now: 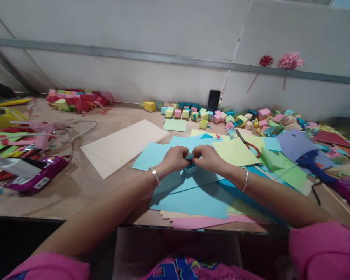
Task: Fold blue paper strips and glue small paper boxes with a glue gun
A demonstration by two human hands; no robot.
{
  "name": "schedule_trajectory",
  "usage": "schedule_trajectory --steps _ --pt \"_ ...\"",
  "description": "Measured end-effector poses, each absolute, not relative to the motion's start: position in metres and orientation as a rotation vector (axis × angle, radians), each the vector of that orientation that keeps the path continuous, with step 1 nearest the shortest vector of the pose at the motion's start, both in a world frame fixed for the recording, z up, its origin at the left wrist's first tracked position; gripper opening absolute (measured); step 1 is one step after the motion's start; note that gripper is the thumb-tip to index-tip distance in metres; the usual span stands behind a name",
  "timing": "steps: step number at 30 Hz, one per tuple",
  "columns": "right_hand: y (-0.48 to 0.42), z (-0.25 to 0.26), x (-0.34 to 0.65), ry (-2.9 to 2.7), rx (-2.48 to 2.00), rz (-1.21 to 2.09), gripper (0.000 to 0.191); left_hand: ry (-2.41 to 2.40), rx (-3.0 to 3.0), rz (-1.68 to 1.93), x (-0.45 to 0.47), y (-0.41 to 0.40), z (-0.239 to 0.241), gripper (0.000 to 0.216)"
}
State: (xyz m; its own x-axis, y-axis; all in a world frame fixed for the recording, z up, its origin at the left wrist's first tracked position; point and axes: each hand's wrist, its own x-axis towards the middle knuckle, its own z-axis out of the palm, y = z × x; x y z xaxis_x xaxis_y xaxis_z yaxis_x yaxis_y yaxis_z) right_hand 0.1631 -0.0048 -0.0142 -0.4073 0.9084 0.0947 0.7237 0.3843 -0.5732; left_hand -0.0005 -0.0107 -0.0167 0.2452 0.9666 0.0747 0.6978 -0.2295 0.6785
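Both hands meet over the middle of the table, fingers pinched on one small folded piece of blue paper (190, 157). My left hand (175, 157) grips it from the left, and my right hand (207, 157) from the right. The fingertips hide part of the piece, so its full shape cannot be made out. Beneath the hands lie several overlapping light blue paper sheets (189, 202). Right of my right hand is a yellow sheet (236, 152), with orange-handled scissors (247, 144) lying across its upper corner.
Small folded paper cubes (192, 111) line the back, beside an upright phone (214, 100). A cream sheet (125, 146) lies left. Further left are a pink glue gun (42, 134) and a purple power strip (37, 175); a blue glue gun (315, 165) lies right. Paper flowers (291, 61) hang on the rail.
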Motion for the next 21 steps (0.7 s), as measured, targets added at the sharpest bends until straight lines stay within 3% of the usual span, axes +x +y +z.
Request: schedule_trajectory --steps 7,10,21 --pt "-0.020 -0.008 0.165 -2.493 -1.499 0.383 0.013 1.375 1.994 0.641 -0.002 -0.015 -0.020 0.019" --pt "-0.021 -0.009 0.163 -2.483 -1.541 0.293 0.012 1.301 1.934 0.603 -0.008 -0.014 -0.022 0.009" --pt "-0.018 -0.029 0.162 -2.227 -1.327 0.490 0.013 1.384 2.133 0.816 -0.008 -0.019 -0.032 0.014"
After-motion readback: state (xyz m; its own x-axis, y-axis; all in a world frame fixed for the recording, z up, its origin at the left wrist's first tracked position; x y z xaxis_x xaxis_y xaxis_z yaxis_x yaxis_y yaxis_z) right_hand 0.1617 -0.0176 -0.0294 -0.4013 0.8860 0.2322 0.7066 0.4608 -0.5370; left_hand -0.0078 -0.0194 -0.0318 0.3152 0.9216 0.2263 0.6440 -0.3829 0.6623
